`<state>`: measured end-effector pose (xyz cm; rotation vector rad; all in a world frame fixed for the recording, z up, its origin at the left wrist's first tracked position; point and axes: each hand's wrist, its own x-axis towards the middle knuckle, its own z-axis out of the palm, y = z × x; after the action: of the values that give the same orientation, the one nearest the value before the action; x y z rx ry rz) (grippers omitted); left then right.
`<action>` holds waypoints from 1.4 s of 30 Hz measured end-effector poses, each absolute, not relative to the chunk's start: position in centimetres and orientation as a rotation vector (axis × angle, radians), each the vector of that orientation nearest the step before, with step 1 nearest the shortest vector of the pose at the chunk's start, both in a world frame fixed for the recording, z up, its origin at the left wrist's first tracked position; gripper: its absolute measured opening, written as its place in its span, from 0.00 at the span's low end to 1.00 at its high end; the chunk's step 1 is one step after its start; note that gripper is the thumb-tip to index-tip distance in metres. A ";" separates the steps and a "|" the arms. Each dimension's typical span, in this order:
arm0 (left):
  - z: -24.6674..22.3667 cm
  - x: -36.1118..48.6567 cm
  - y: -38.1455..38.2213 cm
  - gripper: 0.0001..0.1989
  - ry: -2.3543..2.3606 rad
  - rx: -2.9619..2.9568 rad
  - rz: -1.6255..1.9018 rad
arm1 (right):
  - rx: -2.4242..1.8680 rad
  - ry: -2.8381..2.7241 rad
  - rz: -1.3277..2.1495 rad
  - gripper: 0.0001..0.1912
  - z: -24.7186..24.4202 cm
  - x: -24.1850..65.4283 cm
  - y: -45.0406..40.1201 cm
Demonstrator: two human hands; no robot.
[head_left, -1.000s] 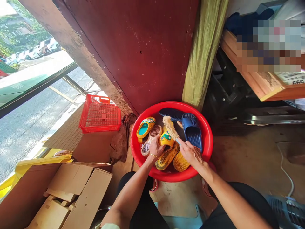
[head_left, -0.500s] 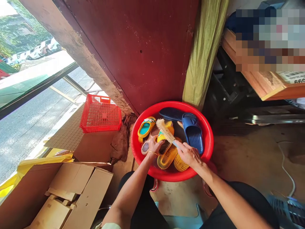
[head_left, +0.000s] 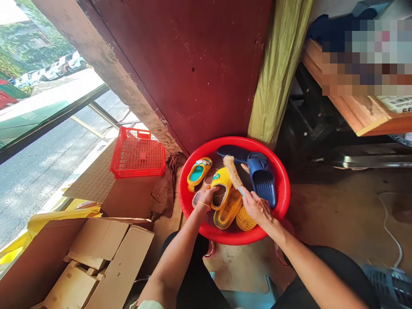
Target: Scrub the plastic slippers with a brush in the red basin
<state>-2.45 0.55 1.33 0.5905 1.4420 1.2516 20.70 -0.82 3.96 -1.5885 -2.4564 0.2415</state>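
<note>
The right hand (head_left: pixel 257 208) has its fingers (head_left: pixel 249 201) closed around the handle of a scrub brush (head_left: pixel 232 171), whose pale bristles point away over the slippers in a round red plastic basin (head_left: pixel 284 193). The left hand (head_left: pixel 204 198) is curled against a pale mesh-soled slipper (head_left: pixel 196 199), just beside a yellow slipper (head_left: pixel 220 189); whether it grips either cannot be told. Also in the basin are a teal-lined yellow slipper (head_left: pixel 198 171), a blue slide (head_left: pixel 262 182) and a navy slipper (head_left: pixel 233 153). The basin stands on a concrete floor (head_left: pixel 315 214) against a maroon wall panel (head_left: pixel 193 77), with a brown cloth (head_left: pixel 164 191) and a red plastic basket (head_left: pixel 137 153) to its left and a cardboard box (head_left: pixel 103 257) nearer left.
</note>
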 end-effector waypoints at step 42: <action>1.7 -0.7 -0.3 0.13 1.785 1.618 1.051 | -1.433 -2.685 0.262 0.28 5.5 20.0 -2.5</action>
<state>-0.75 -0.25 1.71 1.6184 1.7846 1.0509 20.00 -2.47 5.52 -1.4331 -2.6850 0.2624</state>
